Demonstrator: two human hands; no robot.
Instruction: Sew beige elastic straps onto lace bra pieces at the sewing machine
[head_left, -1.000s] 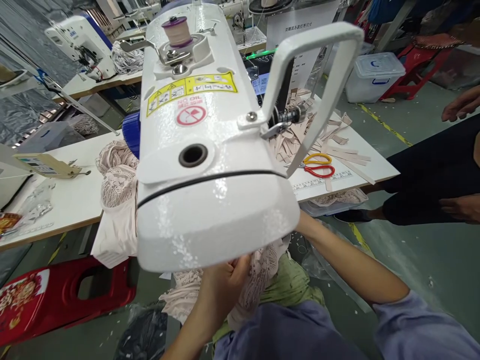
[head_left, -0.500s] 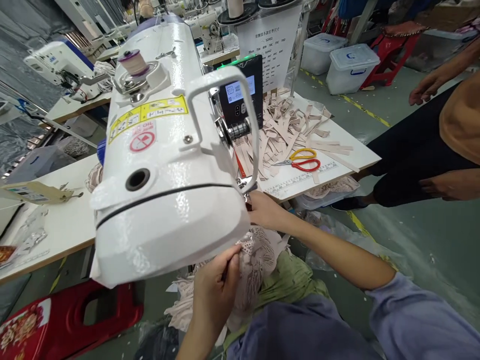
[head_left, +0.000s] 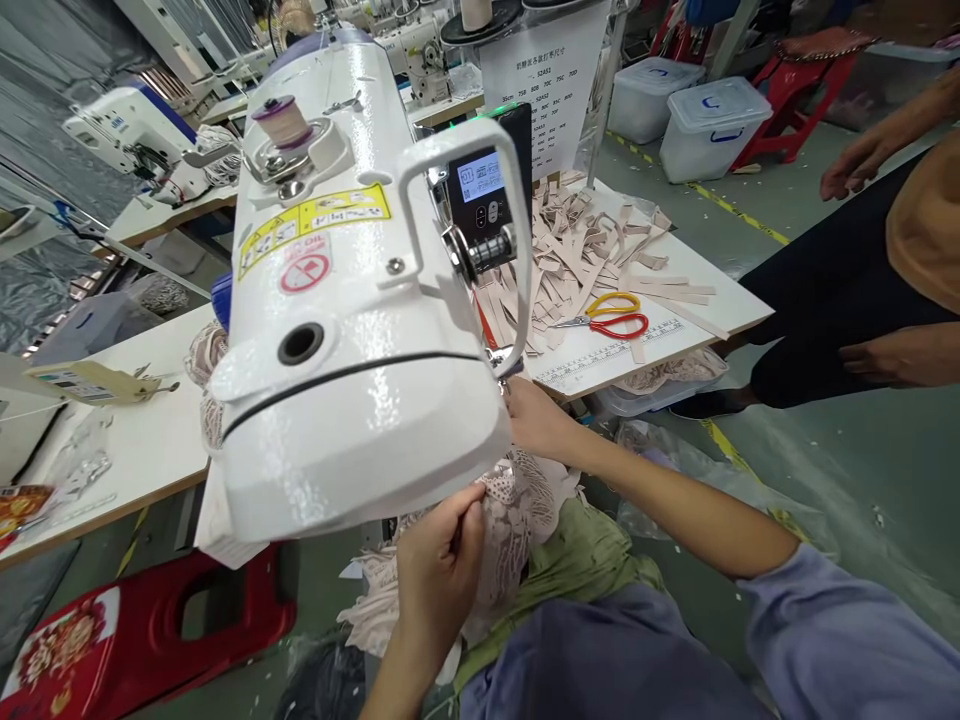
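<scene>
A big white sewing machine fills the middle of the view, seen from above its head. My left hand is closed on pale pink lace fabric just below the machine's near end. My right hand reaches under the machine's right side at the needle area; its fingers are mostly hidden behind the machine. The lace hangs down over my lap onto a green cloth.
Many beige strips and yellow-and-red scissors lie on the white table at the right. A control panel stands behind the machine. Another person sits at the right. A red stool is at lower left, plastic bins behind.
The view has shifted so the machine sits further left. My right hand came into view at the machine's right side. My left hand kept its hold on the lace.
</scene>
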